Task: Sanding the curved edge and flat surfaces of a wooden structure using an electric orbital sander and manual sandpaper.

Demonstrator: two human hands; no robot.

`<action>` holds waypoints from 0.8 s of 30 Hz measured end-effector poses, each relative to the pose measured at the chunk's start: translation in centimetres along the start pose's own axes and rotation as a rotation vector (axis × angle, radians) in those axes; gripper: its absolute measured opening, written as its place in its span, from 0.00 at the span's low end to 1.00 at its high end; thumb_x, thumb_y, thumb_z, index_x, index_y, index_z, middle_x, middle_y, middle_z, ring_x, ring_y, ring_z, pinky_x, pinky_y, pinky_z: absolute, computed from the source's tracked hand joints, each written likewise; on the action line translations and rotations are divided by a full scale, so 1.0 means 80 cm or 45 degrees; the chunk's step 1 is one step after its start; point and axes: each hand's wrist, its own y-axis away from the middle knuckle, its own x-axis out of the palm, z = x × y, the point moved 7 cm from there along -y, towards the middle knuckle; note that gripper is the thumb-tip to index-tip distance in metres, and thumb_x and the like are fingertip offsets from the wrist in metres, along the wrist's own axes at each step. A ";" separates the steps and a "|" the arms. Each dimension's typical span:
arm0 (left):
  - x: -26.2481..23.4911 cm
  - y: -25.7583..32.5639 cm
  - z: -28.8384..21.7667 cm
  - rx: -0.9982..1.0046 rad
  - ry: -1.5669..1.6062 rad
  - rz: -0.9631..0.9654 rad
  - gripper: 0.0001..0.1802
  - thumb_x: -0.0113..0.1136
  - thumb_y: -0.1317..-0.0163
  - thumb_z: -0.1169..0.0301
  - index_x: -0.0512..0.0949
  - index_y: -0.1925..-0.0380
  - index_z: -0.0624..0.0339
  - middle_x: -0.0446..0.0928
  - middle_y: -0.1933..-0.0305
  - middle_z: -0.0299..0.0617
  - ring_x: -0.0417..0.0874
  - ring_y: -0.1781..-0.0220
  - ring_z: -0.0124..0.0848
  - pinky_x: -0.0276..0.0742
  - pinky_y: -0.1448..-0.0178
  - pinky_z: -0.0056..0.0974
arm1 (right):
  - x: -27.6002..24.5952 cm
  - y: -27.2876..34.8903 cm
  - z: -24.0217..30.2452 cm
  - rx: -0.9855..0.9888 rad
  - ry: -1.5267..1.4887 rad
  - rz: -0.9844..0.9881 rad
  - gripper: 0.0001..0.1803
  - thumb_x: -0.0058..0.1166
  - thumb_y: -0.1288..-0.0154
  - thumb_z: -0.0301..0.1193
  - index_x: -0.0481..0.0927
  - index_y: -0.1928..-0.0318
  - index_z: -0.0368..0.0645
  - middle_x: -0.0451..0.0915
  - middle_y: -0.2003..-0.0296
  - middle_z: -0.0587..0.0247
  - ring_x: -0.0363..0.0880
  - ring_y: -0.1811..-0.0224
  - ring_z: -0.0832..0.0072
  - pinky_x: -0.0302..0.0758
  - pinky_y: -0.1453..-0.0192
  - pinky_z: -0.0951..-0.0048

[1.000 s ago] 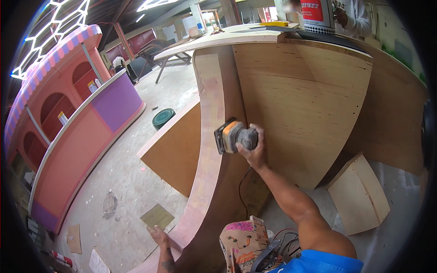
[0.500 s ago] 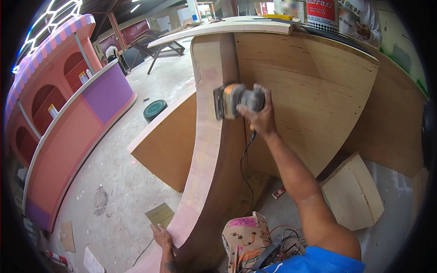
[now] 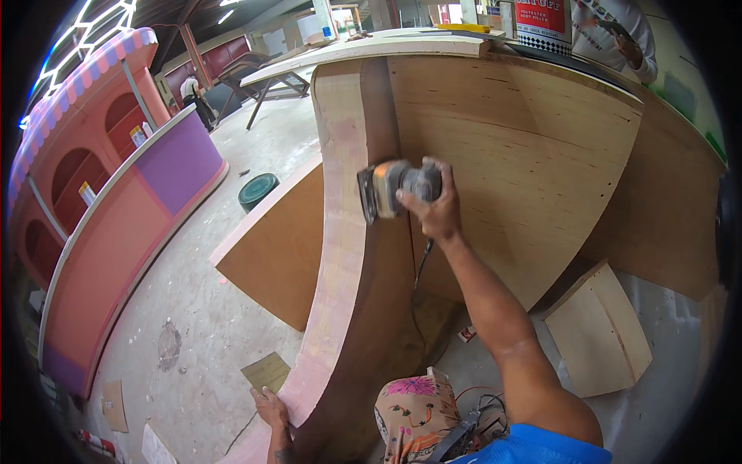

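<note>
We looked down on a tall wooden form whose curved strip point(image 3: 340, 232), washed in pale pink, ran from the far end down toward us, bending left as it came; every place here is told from that strip. Our right hand point(image 3: 442, 207) held an orange and grey power sander point(image 3: 402, 189) at the strip's right edge, on its upper half. Its fingers were wrapped over the far side of the sander's rounded end with the thumb on the near side, pinching the body between them. The sander lay left of those fingers, its long axis crosswise to the strip, its flat pad turned left and overlapping the strip's edge; we could not tell whether the pad pressed on it. A dark cord point(image 3: 417, 309) dropped from the sander, right of the strip. Our left hand point(image 3: 270, 407) was well apart from the sander, at the strip's lower left edge, its fingers slightly spread and grasping nothing we could see; the right hand was plainly the nearer one to the sander. Beyond the left hand, just left of the strip, lay a small olive sheet point(image 3: 265, 373), and a broad plywood panel point(image 3: 510, 155) rose right of the strip.
</note>
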 end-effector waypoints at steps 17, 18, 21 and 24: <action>0.003 -0.001 0.010 0.031 -0.026 -0.075 0.23 0.46 0.27 0.65 0.69 0.40 0.70 0.82 0.52 0.65 0.83 0.51 0.59 0.76 0.47 0.54 | 0.006 0.060 0.029 -0.194 0.179 0.124 0.41 0.77 0.53 0.32 0.69 0.39 0.45 0.74 0.47 0.58 0.76 0.46 0.70 0.76 0.41 0.65; 0.003 0.000 0.009 0.019 0.019 -0.033 0.23 0.46 0.27 0.64 0.68 0.39 0.71 0.81 0.52 0.66 0.83 0.51 0.60 0.76 0.47 0.54 | 0.006 0.056 0.029 -0.193 0.200 0.106 0.41 0.77 0.53 0.32 0.69 0.39 0.44 0.74 0.47 0.58 0.75 0.45 0.69 0.75 0.40 0.65; -0.002 0.002 0.000 0.028 0.055 -0.041 0.24 0.46 0.27 0.64 0.68 0.39 0.71 0.81 0.53 0.67 0.83 0.50 0.61 0.76 0.47 0.54 | 0.007 0.028 0.033 -0.166 0.119 0.064 0.41 0.77 0.53 0.32 0.70 0.39 0.44 0.75 0.47 0.58 0.75 0.45 0.67 0.75 0.39 0.63; -0.007 0.004 -0.005 0.031 0.049 -0.064 0.23 0.45 0.27 0.65 0.68 0.39 0.71 0.81 0.53 0.67 0.83 0.51 0.62 0.76 0.47 0.54 | 0.008 -0.024 0.040 -0.122 -0.040 0.009 0.40 0.76 0.52 0.31 0.70 0.39 0.43 0.76 0.50 0.58 0.77 0.47 0.67 0.75 0.40 0.64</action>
